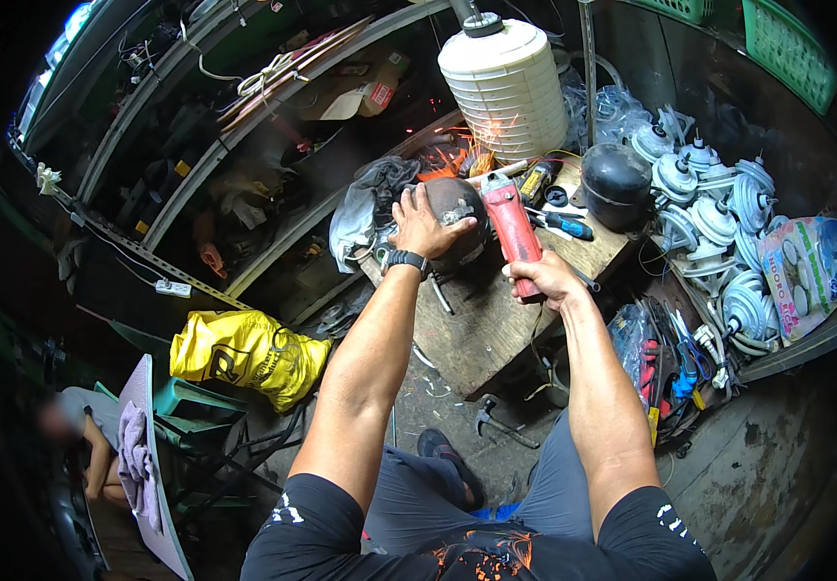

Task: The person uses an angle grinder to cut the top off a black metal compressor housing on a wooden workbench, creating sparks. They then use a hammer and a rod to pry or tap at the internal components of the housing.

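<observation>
Left arm (pixel 368 363), right arm (pixel 598 378) extended forward; left hand (pixel 425 225) palm-down, thumb splayed; right hand (pixel 548 278) curled in grip.

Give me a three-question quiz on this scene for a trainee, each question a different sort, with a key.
1. Multiple choice: what does the right hand grip?
A) a hammer
B) a red power tool
C) a screwdriver

2. True or false: the left hand rests on the yellow bag.

3. Fill in the missing word: orange ____ show close to the base of the white ribbed tank.

Key:
1. B.
2. False; it lies spread on the dark rounded object.
3. Sparks.
</observation>
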Available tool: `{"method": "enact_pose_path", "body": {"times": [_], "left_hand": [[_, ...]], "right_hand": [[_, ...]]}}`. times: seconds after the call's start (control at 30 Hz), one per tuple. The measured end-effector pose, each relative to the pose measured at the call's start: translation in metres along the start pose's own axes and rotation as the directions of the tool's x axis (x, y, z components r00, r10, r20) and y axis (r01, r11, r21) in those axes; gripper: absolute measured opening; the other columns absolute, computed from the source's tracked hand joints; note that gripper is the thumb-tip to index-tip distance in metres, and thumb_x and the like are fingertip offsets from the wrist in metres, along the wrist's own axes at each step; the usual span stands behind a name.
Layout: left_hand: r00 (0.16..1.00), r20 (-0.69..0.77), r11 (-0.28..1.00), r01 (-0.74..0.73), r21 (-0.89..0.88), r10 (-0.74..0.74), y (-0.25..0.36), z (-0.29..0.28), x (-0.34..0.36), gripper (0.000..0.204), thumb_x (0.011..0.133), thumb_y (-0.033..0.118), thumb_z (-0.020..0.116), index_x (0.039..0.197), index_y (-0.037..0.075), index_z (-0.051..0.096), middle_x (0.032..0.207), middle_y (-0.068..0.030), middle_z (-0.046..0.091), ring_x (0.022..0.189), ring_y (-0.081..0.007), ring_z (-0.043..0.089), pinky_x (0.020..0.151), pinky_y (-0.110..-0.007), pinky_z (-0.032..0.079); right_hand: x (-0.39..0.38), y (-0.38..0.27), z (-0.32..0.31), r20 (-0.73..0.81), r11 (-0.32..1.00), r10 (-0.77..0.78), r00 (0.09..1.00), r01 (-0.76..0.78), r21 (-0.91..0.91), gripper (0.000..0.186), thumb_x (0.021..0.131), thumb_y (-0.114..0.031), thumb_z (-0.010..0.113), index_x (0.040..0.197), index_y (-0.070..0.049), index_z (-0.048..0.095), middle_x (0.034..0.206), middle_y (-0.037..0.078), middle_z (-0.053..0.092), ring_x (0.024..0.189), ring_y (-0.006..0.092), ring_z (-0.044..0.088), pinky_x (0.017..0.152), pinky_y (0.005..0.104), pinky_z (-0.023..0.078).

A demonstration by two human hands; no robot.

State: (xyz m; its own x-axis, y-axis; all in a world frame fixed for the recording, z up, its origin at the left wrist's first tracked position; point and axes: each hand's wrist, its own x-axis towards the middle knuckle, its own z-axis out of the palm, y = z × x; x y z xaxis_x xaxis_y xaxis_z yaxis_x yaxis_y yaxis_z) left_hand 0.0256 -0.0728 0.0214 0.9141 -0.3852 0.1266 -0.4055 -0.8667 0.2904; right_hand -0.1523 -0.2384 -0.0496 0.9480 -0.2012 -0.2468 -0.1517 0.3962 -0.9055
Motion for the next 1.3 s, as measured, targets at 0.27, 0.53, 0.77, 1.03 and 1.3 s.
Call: {"method": "enact_pose_path", "body": {"times": [0.27, 0.53, 0.77, 1.03, 1.3], "left_hand": [[0.999, -0.010, 1.000, -0.031, 0.001, 0.031, -0.006, 0.005, 0.004, 0.134, 0.064, 0.077, 0.081, 0.162, 0.008, 0.023, 0.165, -0.0259, 0.023, 0.153, -0.0453, 0.020, 0.117, -0.066, 0.030], [0.986, 0.052, 0.987, -0.157, -0.023, 0.158, -0.034, 0.005, -0.001, 0.135, 0.066, 0.071, 0.084, 0.165, 0.009, 0.017, 0.171, -0.0235, 0.010, 0.156, -0.0472, 0.013, 0.120, -0.065, 0.025], [0.987, 0.043, 0.987, -0.155, -0.037, 0.157, -0.041, 0.008, -0.014, 0.127, 0.074, 0.064, 0.082, 0.166, 0.012, 0.012, 0.173, -0.0194, 0.006, 0.158, -0.0437, 0.008, 0.118, -0.069, 0.023], [0.988, 0.057, 0.989, -0.145, -0.036, 0.147, -0.037, 0.002, -0.016, 0.123, 0.077, 0.064, 0.081, 0.166, 0.014, 0.012, 0.174, -0.0149, 0.004, 0.159, -0.0419, 0.008, 0.118, -0.070, 0.022], [0.987, 0.055, 0.988, -0.148, -0.050, 0.151, -0.039, 0.003, -0.015, 0.118, 0.079, 0.057, 0.082, 0.165, 0.011, 0.015, 0.173, -0.0161, 0.006, 0.158, -0.0412, 0.011, 0.117, -0.069, 0.024]], "right_hand": [[0.004, -0.002, 0.007, -0.015, 1.000, -0.014, 1.000, 0.014, 0.020, 0.032, 0.078, -0.011, 0.081, 0.104, -0.004, 0.064, 0.079, 0.006, 0.066, 0.058, 0.0177, 0.066, 0.051, 0.0339, 0.056], [0.003, -0.005, 0.010, -0.005, 1.000, -0.021, 1.000, 0.022, 0.017, 0.032, 0.080, -0.010, 0.079, 0.109, -0.004, 0.065, 0.077, 0.006, 0.065, 0.058, 0.0178, 0.065, 0.051, 0.0334, 0.054], [-0.006, -0.004, 0.003, 0.027, 1.000, 0.000, 1.000, 0.000, -0.003, 0.031, 0.081, -0.011, 0.079, 0.109, -0.004, 0.066, 0.082, 0.006, 0.066, 0.062, 0.0175, 0.066, 0.057, 0.0351, 0.058], [-0.021, -0.006, 0.003, 0.050, 0.999, 0.027, 0.998, -0.028, 0.017, 0.031, 0.082, -0.009, 0.078, 0.111, -0.004, 0.065, 0.080, 0.005, 0.065, 0.061, 0.0161, 0.065, 0.054, 0.0346, 0.058], [-0.026, -0.010, -0.003, -0.005, 1.000, -0.004, 1.000, 0.004, 0.011, 0.031, 0.083, -0.009, 0.077, 0.109, -0.003, 0.063, 0.081, 0.006, 0.065, 0.062, 0.0173, 0.066, 0.055, 0.0330, 0.058]]}}
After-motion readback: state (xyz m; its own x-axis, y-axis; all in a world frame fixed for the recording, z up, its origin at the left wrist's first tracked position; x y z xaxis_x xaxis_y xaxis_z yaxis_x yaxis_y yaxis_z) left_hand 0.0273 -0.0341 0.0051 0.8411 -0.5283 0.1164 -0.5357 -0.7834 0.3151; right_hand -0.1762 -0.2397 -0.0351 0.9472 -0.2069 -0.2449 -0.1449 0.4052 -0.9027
